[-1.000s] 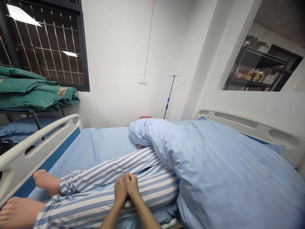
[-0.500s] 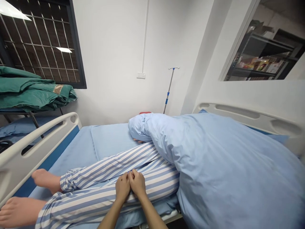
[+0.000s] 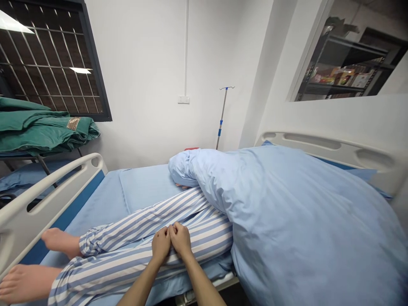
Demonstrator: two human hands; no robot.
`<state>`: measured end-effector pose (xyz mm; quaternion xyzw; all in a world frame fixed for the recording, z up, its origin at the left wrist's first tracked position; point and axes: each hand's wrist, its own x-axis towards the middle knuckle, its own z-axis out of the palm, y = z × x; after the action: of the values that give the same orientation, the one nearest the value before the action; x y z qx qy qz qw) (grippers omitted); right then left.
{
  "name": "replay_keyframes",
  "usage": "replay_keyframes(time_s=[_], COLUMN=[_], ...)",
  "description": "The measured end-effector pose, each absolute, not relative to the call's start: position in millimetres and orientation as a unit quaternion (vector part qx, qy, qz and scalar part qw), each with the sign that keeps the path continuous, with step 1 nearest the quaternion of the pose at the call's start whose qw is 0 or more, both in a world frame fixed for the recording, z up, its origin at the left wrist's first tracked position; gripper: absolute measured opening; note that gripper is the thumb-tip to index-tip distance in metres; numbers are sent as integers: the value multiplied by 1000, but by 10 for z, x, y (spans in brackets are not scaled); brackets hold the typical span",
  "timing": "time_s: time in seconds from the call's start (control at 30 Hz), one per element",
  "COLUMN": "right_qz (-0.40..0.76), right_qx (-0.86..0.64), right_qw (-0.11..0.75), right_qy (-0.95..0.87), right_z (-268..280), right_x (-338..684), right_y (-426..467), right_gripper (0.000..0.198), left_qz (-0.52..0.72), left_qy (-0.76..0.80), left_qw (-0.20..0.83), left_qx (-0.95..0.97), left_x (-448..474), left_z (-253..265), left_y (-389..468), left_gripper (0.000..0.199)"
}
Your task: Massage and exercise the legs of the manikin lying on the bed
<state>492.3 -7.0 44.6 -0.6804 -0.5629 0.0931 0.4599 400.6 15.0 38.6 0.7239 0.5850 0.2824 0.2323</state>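
My left hand point(image 3: 161, 245) and my right hand point(image 3: 180, 239) are both curled into fists, side by side with the knuckles touching. They are over the thigh and knee area of the nearer leg in blue-and-white striped trousers point(image 3: 127, 259). No bunched cloth or other object shows at either fist; the undersides of the fingers are hidden. The trousers are on a figure lying on a bed, its bare feet point(image 3: 27, 281) at the left. A light blue quilt point(image 3: 274, 204), folded back to the thighs, covers the upper body.
The bed has a pale footboard point(image 3: 54, 191) at left and a headboard point(image 3: 344, 148) at right. Behind it stands an IV pole point(image 3: 222, 114). Green folded cloth point(image 3: 47, 131) lies on another bed under a barred window point(image 3: 47, 59). Shelves point(image 3: 344, 72) show through a window.
The camera view has shifted slightly, so most things appear a little further left. My two fists stay closed together over the same leg.
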Motion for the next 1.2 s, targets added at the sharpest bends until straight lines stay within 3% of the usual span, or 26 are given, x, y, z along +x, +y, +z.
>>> replay_keyframes(time_s=[0.27, 0.7, 0.87, 1.1, 1.2], right_qz=[157, 158, 126, 59, 51], right_qx=[-630, -632, -669, -728, -706], right_qw=[546, 558, 498, 298, 291], right_qy=[-529, -515, -538, -615, -644], right_z=[447, 414, 434, 758, 797], right_x=[5000, 4988, 5014, 5206, 5247], right_y=[-42, -66, -49, -75, -64], right_gripper=[40, 35, 39, 31, 28], left_qz=[485, 384, 340, 301, 307], left_qy=[560, 568, 581, 599, 586], left_qw=[351, 262, 228, 233, 244], left_qx=[572, 679, 703, 704, 709], left_x=[4330, 4349, 4340, 4360, 4363], left_z=[509, 333, 363, 409, 429], left_y=[197, 115, 104, 69, 59], left_gripper=[33, 31, 25, 23, 23])
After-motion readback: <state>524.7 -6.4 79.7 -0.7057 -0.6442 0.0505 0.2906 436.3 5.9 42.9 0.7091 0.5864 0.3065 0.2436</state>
